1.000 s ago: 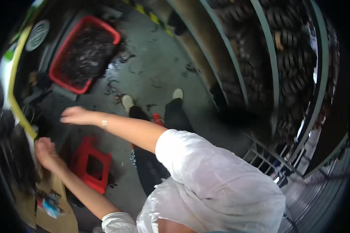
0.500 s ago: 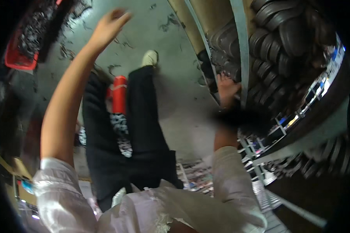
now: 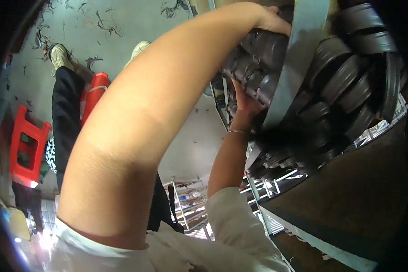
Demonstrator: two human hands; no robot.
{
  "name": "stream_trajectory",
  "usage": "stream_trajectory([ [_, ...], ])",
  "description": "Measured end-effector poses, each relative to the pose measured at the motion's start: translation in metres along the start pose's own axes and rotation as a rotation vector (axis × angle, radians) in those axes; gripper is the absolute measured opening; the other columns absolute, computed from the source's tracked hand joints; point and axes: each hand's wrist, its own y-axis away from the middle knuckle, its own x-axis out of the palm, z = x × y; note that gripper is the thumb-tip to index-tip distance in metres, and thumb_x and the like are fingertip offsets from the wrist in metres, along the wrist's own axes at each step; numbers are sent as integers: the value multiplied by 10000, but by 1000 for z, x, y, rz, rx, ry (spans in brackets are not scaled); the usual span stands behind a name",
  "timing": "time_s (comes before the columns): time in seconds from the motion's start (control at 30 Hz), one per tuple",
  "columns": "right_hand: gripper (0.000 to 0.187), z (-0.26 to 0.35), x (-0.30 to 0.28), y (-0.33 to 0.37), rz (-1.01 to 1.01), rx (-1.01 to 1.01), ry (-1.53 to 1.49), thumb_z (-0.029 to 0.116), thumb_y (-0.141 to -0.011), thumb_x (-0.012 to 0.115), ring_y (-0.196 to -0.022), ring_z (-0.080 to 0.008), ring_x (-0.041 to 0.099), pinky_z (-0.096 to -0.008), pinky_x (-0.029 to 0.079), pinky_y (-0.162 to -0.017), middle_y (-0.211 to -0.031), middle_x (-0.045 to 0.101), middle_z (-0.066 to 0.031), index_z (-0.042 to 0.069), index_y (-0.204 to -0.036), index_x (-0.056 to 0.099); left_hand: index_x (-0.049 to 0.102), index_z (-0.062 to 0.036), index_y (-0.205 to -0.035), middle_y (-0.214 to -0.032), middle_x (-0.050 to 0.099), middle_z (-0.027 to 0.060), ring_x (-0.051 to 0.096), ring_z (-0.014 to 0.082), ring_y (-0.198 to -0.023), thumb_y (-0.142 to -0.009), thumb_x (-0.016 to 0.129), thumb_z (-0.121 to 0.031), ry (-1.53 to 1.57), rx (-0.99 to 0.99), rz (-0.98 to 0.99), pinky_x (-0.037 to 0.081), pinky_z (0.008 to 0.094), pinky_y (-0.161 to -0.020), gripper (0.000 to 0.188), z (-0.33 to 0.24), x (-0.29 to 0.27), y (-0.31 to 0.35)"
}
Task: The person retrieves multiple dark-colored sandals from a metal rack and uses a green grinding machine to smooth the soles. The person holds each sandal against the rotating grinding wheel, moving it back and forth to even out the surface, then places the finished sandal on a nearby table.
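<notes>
Both of my arms reach to the right into a rack filled with dark, glossy curved pieces (image 3: 263, 52), stacked close together. My left hand (image 3: 274, 20) lies over the far side of a stack, its fingers bent and partly hidden by the pieces and a metal post. At the near side of the same stack, my right hand (image 3: 248, 103) cups the pieces from below, fingers pointing up along them. The stack sits between my two hands. Part of the right hand is lost in shadow.
A grey metal post (image 3: 299, 59) stands just right of my hands, with more dark curved pieces (image 3: 349, 86) behind it. To the left are a red plastic stool (image 3: 28, 144) and a red object (image 3: 95, 93) beside my leg. Dark scraps (image 3: 109, 29) litter the floor.
My left hand has swung from the left across to the dark pieces in the rack. My body has turned and moved closer to the rack. The right hand stays on the pieces.
</notes>
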Motion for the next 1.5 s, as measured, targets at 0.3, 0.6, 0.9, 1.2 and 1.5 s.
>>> stream_trajectory([
  [0.3,521,-73,-29,75,189,41,-270,402,-900,483,-1239,-280,402,-441,275,-1067,-1345,447,-64,89,-1314,430,295,-59,-1395,-1364,368,251,408,376,-1229,-522,698,-436,143,-1,97,340,440,-1013,1033,83,-66,99],
  [0.6,545,-108,53,109,-51,190,79,371,-892,518,-1232,-272,406,-426,306,-1050,-1341,438,-87,62,-1326,400,324,-195,-1360,-1135,419,241,413,407,-1122,-573,726,-353,92,-51,7,347,428,-985,898,128,-115,208],
  [0.9,577,-138,130,186,-66,423,401,341,-884,552,-1225,-264,410,-412,336,-1034,-1337,430,-109,35,-1338,369,258,-70,-1371,-1283,372,200,307,315,-1241,-563,730,-194,314,19,-214,227,384,-1060,943,193,-164,358],
  [1.2,1074,-188,282,297,682,633,709,407,-582,781,-1271,-307,359,-409,296,-1049,-1378,360,-168,-25,-1392,225,151,-31,-1416,-1420,251,150,190,255,-1345,-578,804,-294,652,-65,-822,157,374,-1101,1095,175,-233,606],
  [1.5,941,-255,585,491,1432,812,608,391,-614,752,-1187,-244,441,-396,384,-966,-1284,457,-133,37,-1360,299,257,-33,-1369,-1251,431,97,431,212,-1155,-597,760,-393,793,348,-1576,378,376,-952,990,98,-355,816],
])
